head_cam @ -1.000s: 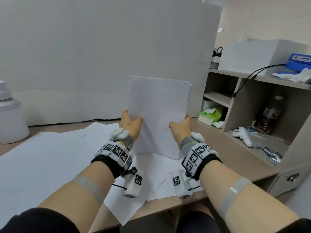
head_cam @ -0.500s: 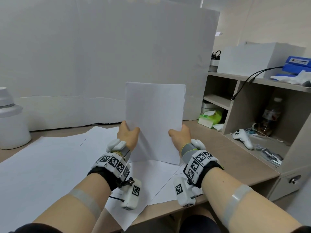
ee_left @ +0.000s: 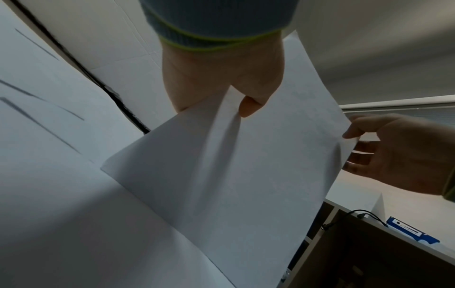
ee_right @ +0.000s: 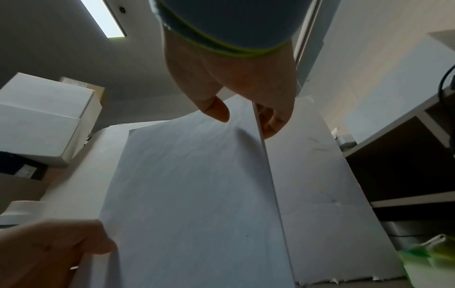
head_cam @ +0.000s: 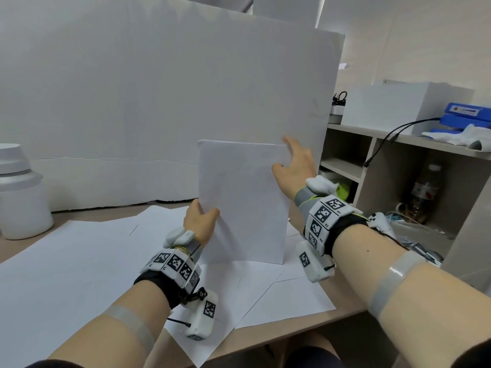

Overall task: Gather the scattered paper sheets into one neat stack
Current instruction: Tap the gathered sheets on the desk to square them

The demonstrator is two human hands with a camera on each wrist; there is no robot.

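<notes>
Two hands share the bundle of sheets (head_cam: pixel 243 203), which stands upright on its short bottom edge, long axis vertical, resting on the loose sheets (head_cam: pixel 79 261) spread over the desk (head_cam: pixel 345 312). My left hand (head_cam: pixel 199 221) pinches the bundle low on its left edge, thumb on the near face and fingers behind. My right hand (head_cam: pixel 293 166) sits high on the bundle's right edge, thumb on the near face; the right wrist view shows its fingers behind the edge, loosely spread rather than clamped, so I read it as steadying, not gripping. So the grips lie diagonally across the bundle: left low, right near the top corner. I judge the next squaring tap turns on keeping that long axis plumb. More paper lies flat left of and under the bundle, nearer my left hand.
</notes>
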